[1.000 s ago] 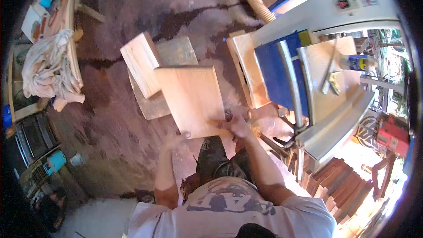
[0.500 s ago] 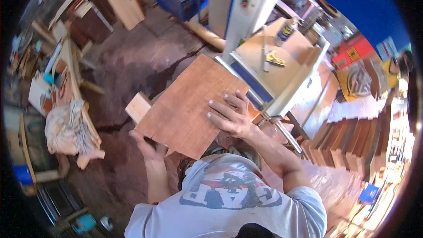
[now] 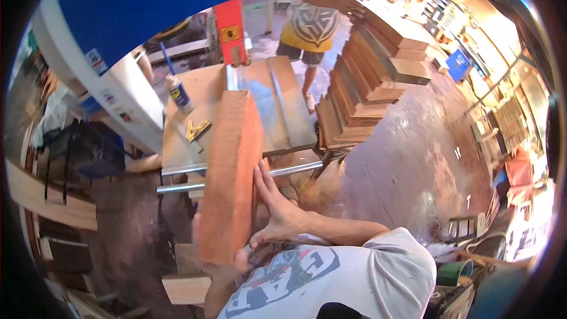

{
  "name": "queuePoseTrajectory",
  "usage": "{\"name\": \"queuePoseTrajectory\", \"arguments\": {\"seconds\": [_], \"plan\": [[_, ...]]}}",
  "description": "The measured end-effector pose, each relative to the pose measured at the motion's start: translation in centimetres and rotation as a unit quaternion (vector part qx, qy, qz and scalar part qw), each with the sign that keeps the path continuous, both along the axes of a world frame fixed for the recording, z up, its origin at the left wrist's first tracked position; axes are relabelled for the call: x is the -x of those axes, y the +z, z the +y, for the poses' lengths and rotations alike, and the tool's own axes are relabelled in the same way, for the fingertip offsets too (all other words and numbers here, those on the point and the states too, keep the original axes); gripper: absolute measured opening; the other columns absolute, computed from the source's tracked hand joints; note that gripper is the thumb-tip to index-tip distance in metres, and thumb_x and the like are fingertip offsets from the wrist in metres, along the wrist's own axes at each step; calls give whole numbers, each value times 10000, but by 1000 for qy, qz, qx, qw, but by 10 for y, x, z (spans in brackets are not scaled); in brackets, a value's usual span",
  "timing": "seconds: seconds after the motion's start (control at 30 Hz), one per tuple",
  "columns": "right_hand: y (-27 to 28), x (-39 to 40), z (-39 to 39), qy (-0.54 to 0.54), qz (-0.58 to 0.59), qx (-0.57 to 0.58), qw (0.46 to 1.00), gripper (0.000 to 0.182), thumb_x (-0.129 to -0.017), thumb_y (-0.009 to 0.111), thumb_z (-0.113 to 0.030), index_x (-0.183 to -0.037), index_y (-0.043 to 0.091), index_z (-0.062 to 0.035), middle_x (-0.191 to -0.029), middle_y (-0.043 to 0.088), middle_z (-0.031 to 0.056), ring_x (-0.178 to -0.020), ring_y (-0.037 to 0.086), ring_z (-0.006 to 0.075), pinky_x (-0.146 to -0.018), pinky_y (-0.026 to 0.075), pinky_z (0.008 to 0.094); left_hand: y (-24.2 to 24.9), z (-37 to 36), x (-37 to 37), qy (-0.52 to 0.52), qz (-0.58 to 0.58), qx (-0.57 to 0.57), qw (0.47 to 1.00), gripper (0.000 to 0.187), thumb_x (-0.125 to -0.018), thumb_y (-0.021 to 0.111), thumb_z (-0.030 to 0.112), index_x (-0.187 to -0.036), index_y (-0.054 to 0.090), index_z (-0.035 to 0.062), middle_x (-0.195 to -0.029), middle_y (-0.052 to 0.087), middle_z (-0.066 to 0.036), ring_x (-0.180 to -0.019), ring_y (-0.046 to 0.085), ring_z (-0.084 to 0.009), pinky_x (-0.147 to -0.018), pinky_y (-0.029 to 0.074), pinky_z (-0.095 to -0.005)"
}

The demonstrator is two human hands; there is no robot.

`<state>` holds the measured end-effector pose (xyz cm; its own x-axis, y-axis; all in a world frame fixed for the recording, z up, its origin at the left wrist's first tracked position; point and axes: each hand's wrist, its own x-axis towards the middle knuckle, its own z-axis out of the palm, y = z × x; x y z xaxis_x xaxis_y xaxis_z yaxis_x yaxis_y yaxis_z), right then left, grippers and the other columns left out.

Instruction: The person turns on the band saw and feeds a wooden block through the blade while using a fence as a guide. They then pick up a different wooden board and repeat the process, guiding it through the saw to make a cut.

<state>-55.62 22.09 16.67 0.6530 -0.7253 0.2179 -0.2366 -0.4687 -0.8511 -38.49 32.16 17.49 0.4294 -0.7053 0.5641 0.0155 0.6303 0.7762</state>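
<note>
A thick reddish-brown wooden block is held up in front of my chest, one narrow face turned toward me and its far end over the machine table. My left hand grips the near end from below, blurred, with the thumb on the right corner and the other fingers mostly hidden behind the wood. Against the block's right side presses my right hand, fingers stretched along it and thumb spread low. Beyond the block, a spray can and a yellow-handled tool rest on the table.
A blue and white machine rises at the left, above the table. Metal rails cross the table's front. Right of it stands a tall stack of timber, with another person's hand on top. Pale wood offcuts lie low at left.
The block has turned from its broad face to a narrow face. My view has swung right, bringing the table ahead and another person into sight. My right hand moved from the broad face to the block's side.
</note>
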Motion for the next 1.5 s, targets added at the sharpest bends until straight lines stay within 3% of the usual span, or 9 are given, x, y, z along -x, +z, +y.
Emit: {"name": "queuePoseTrajectory", "arguments": {"seconds": [0.2,0.3,0.4,0.57,0.63,0.8,1.0,1.3,1.5], "plan": [[-55,25,-67,8,-12,-24,1000,1633,-620,1011,-434,-1617,-188,53,-1722,-67,322,-1619,-21,405,-1315,94,469,-36,-77,13,-29,-225,-86,970,990,-748,818,123,-1568,317,-112,-1603,421,-290,-1427,518,-363,-1157,464,-472],[-101,10,-91,41,-72,-73,994,1530,-689,983,-321,-1630,-170,34,-1726,-51,317,-1623,-28,386,-1315,107,459,-50,-97,29,-45,-87,-135,986,962,-741,780,56,-1570,323,-110,-1613,423,-271,-1428,520,-347,-1154,467,-450],[-66,11,-98,77,-158,-235,956,1433,-707,927,-165,-1661,-132,-29,-1740,-20,280,-1628,-3,367,-1316,134,439,-80,-112,35,3,-150,-117,982,968,-789,832,88,-1589,315,-82,-1603,436,-263,-1457,483,-374,-1195,404,-480],[-139,1,-128,1,-28,61,998,1421,-697,934,-212,-1664,-88,-13,-1730,41,295,-1609,123,414,-1310,194,447,-94,-118,5,-20,-295,-160,942,984,-838,896,274,-1574,343,-74,-1580,452,-283,-1447,486,-426,-1190,391,-497],[-139,2,-135,13,-24,69,997,1420,-691,929,-206,-1667,-86,-23,-1733,17,295,-1608,106,428,-1313,185,450,-93,-127,-14,-92,-327,-192,921,979,-849,889,329,-1563,356,-79,-1570,453,-299,-1433,493,-446,-1172,410,-490],[-125,-5,-155,36,-78,-49,995,1482,-632,951,11,-1662,-113,-41,-1726,2,223,-1579,249,353,-1220,437,449,-56,-152,-28,-98,-352,-193,910,947,-900,828,362,-1564,330,-94,-1403,561,-362,-1291,592,-503,-1056,512,-487],[-88,-3,-167,35,-21,-80,996,1463,-652,935,55,-1656,-125,-40,-1732,54,177,-1547,322,356,-1199,471,469,-64,-176,-33,-82,-388,-185,899,1003,-878,845,343,-1586,285,-94,-1386,569,-370,-1259,598,-523,-1026,522,-513],[-86,-4,-169,60,-39,-193,979,1465,-714,877,108,-1669,-171,-257,-1647,362,154,-1458,468,357,-1060,573,523,-56,-182,-37,-109,-367,-222,897,1009,-837,875,308,-1573,315,-93,-1357,596,-349,-1212,622,-512,-1004,525,-507],[-81,-4,-170,57,-12,-168,984,1450,-715,884,95,-1678,-147,-244,-1676,312,149,-1481,438,351,-1090,555,505,-56,-182,-36,-124,-348,-252,895,1013,-819,887,304,-1561,329,-102,-1372,587,-347,-1235,610,-504,-1018,517,-507]]}}
